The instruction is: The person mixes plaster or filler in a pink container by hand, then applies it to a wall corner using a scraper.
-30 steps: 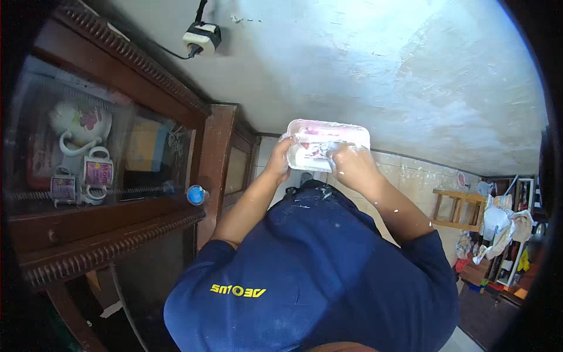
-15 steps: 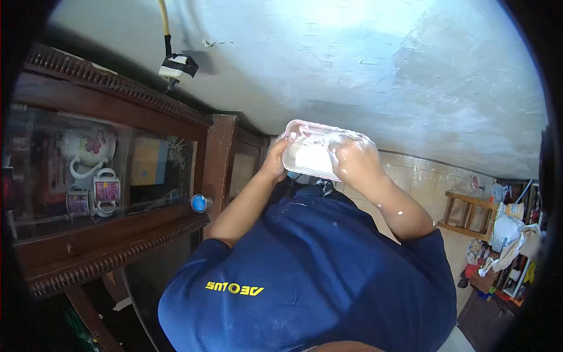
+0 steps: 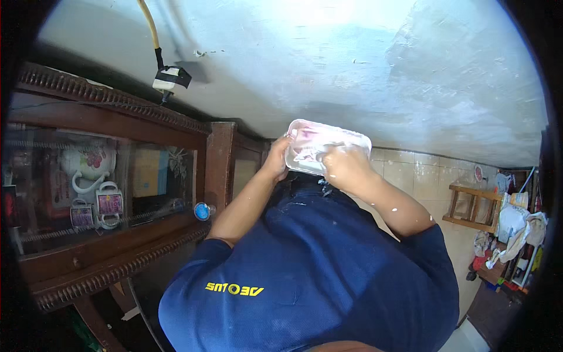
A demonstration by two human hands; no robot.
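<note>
A shallow, pale pinkish rectangular tray [image 3: 305,168] is held up in front of my chest, below the plastered wall. My left hand [image 3: 277,156] grips its left end, thumb over the rim. White paste [image 3: 307,154] is smeared across the inside of the tray. My right hand [image 3: 347,166] is over the tray's right part with its fingers curled down into the paste. What those fingers hold, if anything, is hidden. White specks dot my right hand and forearm.
A dark wooden glass-fronted cabinet [image 3: 220,158] with mugs [image 3: 109,199] inside stands at left. A taped socket [image 3: 171,78] hangs on a cable by the grey-white wall [image 3: 328,64]. At right are a wooden stool [image 3: 474,208] and piled household things [image 3: 511,226] on the tiled floor.
My right hand has moved slightly left and down within the tray. A white flat area seen inside the tray before no longer shows. My left hand keeps its grip.
</note>
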